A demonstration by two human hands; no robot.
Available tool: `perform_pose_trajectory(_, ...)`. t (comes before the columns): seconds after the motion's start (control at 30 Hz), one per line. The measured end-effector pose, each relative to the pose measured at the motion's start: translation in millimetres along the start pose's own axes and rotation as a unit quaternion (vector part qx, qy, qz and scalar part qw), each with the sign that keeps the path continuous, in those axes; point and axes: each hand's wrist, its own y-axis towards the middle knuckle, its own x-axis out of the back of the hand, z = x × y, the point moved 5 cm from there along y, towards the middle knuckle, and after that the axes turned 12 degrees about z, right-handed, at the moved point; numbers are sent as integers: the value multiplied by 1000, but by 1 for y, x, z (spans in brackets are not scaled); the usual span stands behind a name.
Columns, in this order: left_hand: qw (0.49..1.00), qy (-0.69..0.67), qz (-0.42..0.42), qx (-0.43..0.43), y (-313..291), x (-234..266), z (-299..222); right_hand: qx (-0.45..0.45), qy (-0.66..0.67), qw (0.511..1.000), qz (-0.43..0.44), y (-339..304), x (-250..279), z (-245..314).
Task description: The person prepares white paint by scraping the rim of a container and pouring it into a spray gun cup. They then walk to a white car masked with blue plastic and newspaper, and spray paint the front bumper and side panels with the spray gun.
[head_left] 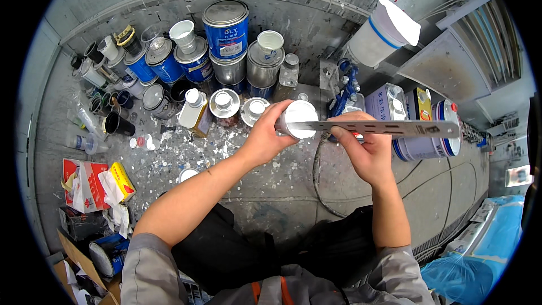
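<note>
My left hand (pixel 270 136) is wrapped round a small cup with white paint (pixel 298 117) in it, held above the paint-spattered floor. In my right hand (pixel 364 146) is a long flat metal mixing stick (pixel 403 128) with slots along it. The stick lies level across my fingers, and its left end reaches into the cup over the white paint. Whether that tip touches the paint I cannot tell. Just beyond the cup stand several metal cans with white caps, among them a round one (pixel 255 110).
Paint tins (pixel 227 28) and used cups line the back wall. At right are larger cans (pixel 420 148) and a white paper-topped container (pixel 375 36). A dark hose (pixel 319 186) curves over the floor. Boxes (pixel 84 183) lie at left, blue plastic sheeting (pixel 480 248) at lower right.
</note>
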Motion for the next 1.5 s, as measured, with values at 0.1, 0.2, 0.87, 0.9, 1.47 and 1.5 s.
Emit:
perform_pose_trajectory(0.1,1000,7,1,4,0,1,1,-31,-30,999,29,0,4,-4)
perform_pose_trajectory(0.2,1000,2,9,3,1,1,-2,-15,-18,1000,12,0,12,-11)
perform_pose_trajectory(0.87,998,-18,66,-3,0,-8,-1,-38,-78,995,-52,3,12,-11)
perform_pose_trajectory(0.9,997,-44,67,9,0,-8,-1,-44,-87,994,-48,3,13,-9)
perform_pose_trajectory(1.47,999,50,16,-12,0,-8,-7,-28,-76,995,-50,1,-4,0)
perform_pose_trajectory(1.5,998,55,12,-13,0,-7,-6,-27,-43,997,-50,0,-9,0)
